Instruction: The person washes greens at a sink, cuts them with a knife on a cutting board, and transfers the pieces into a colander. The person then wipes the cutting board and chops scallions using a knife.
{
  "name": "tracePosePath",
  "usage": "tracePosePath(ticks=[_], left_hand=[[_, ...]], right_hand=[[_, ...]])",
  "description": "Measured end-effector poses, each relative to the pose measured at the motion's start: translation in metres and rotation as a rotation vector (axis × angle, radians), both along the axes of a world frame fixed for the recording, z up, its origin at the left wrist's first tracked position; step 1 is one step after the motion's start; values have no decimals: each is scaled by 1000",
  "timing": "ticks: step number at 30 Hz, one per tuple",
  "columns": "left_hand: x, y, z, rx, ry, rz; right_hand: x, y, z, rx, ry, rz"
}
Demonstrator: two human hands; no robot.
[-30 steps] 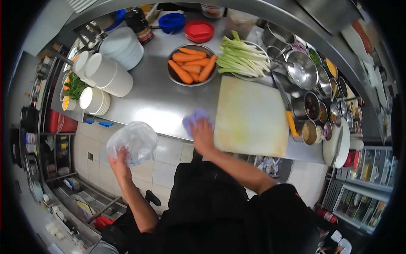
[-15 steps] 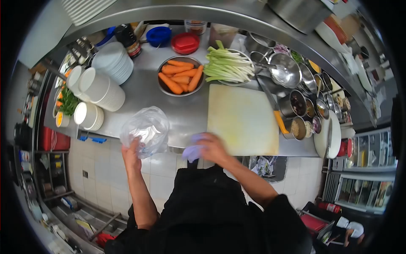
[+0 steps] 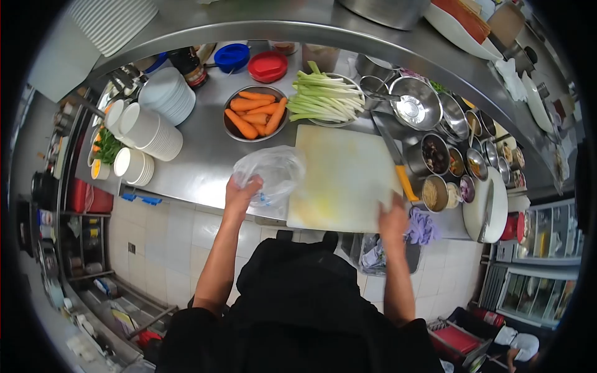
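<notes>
Where the steel counter (image 3: 202, 155) overlooks floor tiles (image 3: 163, 252), left fingers (image 3: 254, 184) grip a bag (image 3: 277, 169), right fingers (image 3: 394, 205) unreadably blurred

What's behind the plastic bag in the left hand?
Steel counter, and at the right an edge of the cutting board. The cloudy plastic bag blurs detail; whatever the left hand covers can't be seen.

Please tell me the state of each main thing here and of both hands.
Left hand: holding plastic bag
Plastic bag: puffed out, wrinkled
Right hand: blurred, grip unclear
Purple cloth: crumpled
Cutting board: flat, stained
Knife: lying unheld
Carrots: whole
Green onions: piled
White tubs: stacked
Plates: stacked
</notes>
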State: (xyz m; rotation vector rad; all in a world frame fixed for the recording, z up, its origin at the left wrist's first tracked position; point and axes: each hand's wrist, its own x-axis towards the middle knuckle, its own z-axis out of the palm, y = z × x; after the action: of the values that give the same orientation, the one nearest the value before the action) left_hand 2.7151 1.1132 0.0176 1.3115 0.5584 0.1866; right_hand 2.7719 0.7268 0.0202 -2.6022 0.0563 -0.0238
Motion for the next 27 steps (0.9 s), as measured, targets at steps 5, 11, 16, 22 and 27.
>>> tracePosePath(ticks=[5,11,16,22,27], left_hand=[[5,-39,13,270,-39,-92],[6,17,-59,238,193,697],[7,42,-84,-736,72,460],[20,10,-51,-125,406,386],[22,24,-89,-152,278,449]], right_hand=[[40,182,30,255,-243,404],[83,230,-75,612,-63,218],[78,233,-102,1385,924,-19],[94,268,-83,374,465,333],[74,285,-57,451,-263,247]])
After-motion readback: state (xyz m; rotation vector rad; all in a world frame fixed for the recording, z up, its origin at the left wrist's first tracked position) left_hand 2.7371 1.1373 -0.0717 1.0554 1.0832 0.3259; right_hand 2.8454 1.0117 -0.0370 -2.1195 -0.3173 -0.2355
